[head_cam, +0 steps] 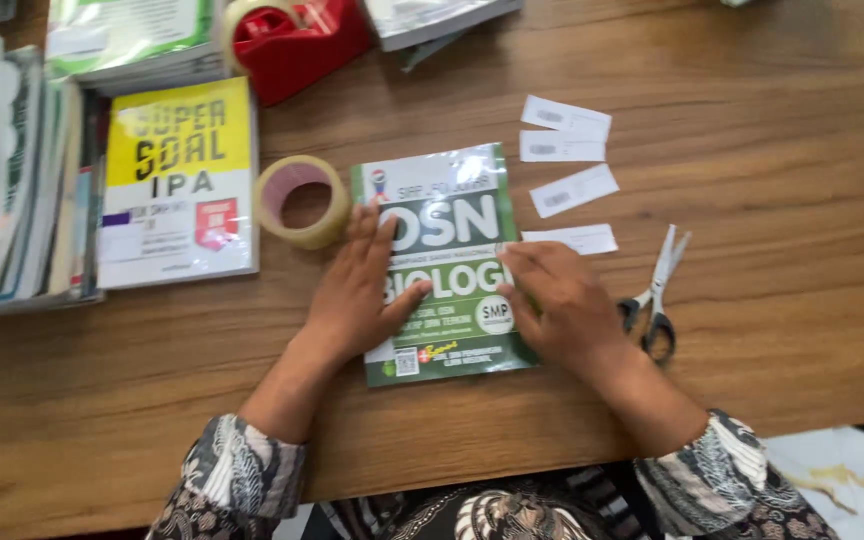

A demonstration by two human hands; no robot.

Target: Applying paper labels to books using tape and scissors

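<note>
I kept my left hand (357, 290) flat and open pinning the green book (444, 262), right hand (562, 305) open at 3 o'clock, pressing evenly.

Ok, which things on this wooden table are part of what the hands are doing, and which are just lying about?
In use:
- green plastic-wrapped book, under left hand and right hand
- four white paper slips
- grey-handled scissors
- roll of clear tape, probably

Lying about:
- yellow and white book
- red tape dispenser
- stacked books at the left edge
</note>
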